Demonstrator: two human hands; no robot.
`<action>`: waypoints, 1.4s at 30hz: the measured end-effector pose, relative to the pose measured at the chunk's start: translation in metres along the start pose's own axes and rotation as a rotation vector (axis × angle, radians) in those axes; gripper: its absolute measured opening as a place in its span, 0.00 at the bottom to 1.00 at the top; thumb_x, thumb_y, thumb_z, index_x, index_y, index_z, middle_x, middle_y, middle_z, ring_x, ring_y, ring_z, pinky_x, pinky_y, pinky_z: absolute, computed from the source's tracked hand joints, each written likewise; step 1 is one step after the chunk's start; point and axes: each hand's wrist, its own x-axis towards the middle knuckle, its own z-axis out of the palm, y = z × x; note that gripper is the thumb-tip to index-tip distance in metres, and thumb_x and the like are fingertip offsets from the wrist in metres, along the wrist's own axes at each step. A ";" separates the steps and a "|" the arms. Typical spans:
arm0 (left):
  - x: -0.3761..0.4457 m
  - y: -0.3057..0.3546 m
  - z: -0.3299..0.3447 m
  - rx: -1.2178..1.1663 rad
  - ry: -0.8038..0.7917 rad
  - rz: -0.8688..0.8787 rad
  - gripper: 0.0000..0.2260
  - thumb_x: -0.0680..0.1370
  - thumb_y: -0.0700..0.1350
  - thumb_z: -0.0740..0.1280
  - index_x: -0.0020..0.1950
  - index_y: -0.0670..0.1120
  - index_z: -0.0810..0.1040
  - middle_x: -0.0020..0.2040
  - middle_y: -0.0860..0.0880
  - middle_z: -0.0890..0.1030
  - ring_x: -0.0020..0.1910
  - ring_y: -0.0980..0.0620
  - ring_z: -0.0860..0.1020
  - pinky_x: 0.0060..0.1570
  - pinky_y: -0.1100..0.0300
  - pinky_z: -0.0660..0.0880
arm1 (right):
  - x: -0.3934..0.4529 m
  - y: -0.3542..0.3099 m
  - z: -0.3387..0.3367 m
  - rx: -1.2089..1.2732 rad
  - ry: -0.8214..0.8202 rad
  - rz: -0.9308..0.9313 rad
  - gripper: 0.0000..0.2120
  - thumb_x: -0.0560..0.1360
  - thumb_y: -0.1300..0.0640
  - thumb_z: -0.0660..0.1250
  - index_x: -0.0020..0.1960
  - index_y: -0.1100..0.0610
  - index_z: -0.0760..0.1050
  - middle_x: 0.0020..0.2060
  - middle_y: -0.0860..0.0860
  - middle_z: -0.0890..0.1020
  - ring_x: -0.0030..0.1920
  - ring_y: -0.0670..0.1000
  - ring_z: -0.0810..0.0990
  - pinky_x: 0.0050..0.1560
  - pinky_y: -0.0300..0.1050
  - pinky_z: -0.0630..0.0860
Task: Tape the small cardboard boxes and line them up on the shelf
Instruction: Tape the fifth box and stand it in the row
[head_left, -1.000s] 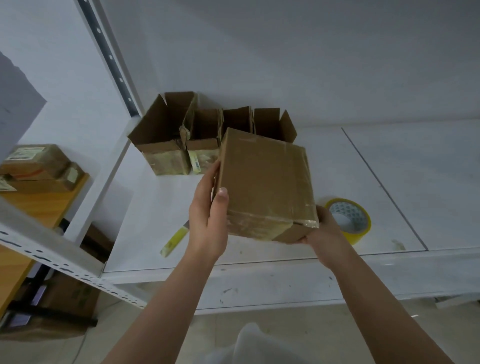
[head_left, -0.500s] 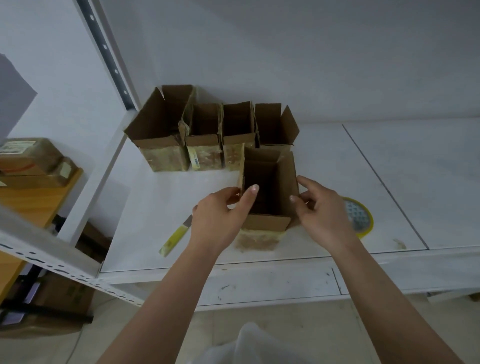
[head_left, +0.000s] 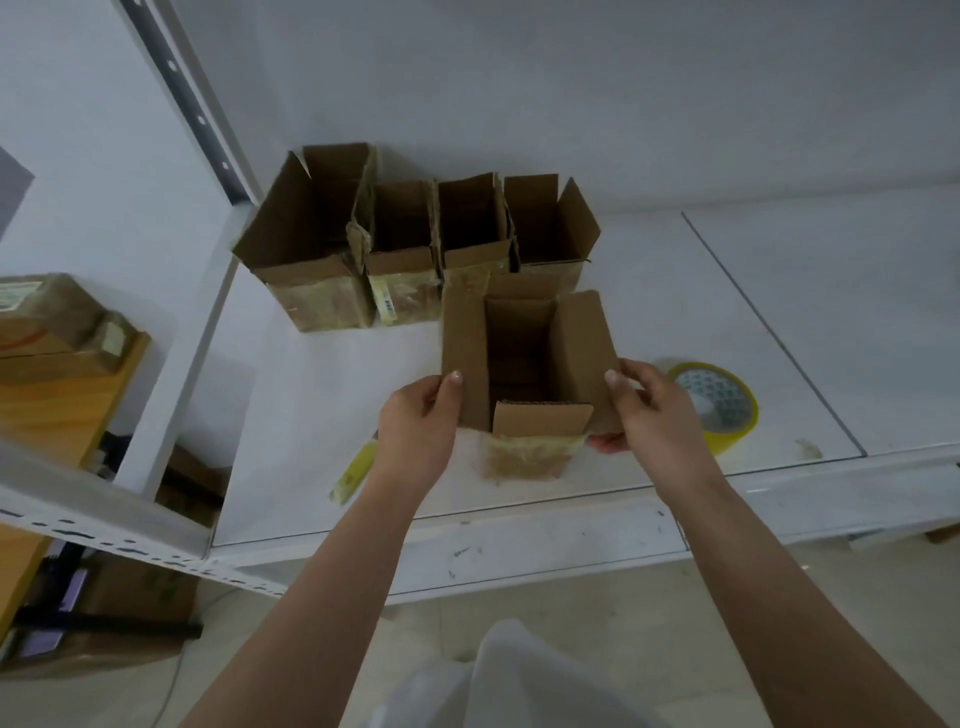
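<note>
A small cardboard box (head_left: 524, 457) stands upright near the front of the white shelf (head_left: 291, 415), its top flaps open and its lower sides wrapped in tape. My left hand (head_left: 415, 431) grips its left flap, thumb on the inside. My right hand (head_left: 649, 415) grips its right flap and side. Behind it, several open-topped cardboard boxes (head_left: 415, 244) stand in a row against the back wall. A roll of yellow tape (head_left: 727, 410) lies flat just right of my right hand, partly hidden by it.
A yellow utility knife (head_left: 353, 473) lies on the shelf left of my left wrist. A grey upright post (head_left: 192, 104) bounds the shelf at left. Taped parcels (head_left: 57, 322) sit on a wooden surface far left. Bare shelf stretches to the right.
A second ago I held the box tilted in the air, taped bottom toward me. It now stands upright on the shelf, open end up, and both hands have shifted to its side flaps.
</note>
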 end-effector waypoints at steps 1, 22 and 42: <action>0.001 0.004 -0.001 -0.015 0.000 0.023 0.23 0.82 0.52 0.59 0.43 0.32 0.75 0.32 0.44 0.71 0.33 0.51 0.67 0.37 0.56 0.63 | -0.002 -0.004 0.000 0.000 0.034 -0.029 0.08 0.81 0.54 0.62 0.60 0.52 0.75 0.43 0.52 0.82 0.33 0.49 0.83 0.28 0.39 0.79; 0.052 0.127 0.101 0.000 -0.233 0.398 0.24 0.84 0.54 0.55 0.33 0.43 0.72 0.29 0.49 0.74 0.30 0.56 0.73 0.35 0.54 0.70 | 0.035 -0.049 -0.107 0.041 0.447 -0.264 0.17 0.81 0.54 0.62 0.36 0.58 0.76 0.28 0.60 0.78 0.26 0.52 0.83 0.27 0.39 0.78; 0.145 0.091 0.128 1.124 0.088 0.350 0.13 0.79 0.47 0.66 0.63 0.53 0.79 0.76 0.44 0.64 0.78 0.40 0.48 0.72 0.33 0.42 | 0.213 -0.052 -0.123 -0.091 -0.097 -0.006 0.08 0.82 0.57 0.62 0.50 0.61 0.76 0.49 0.62 0.83 0.36 0.55 0.86 0.37 0.46 0.82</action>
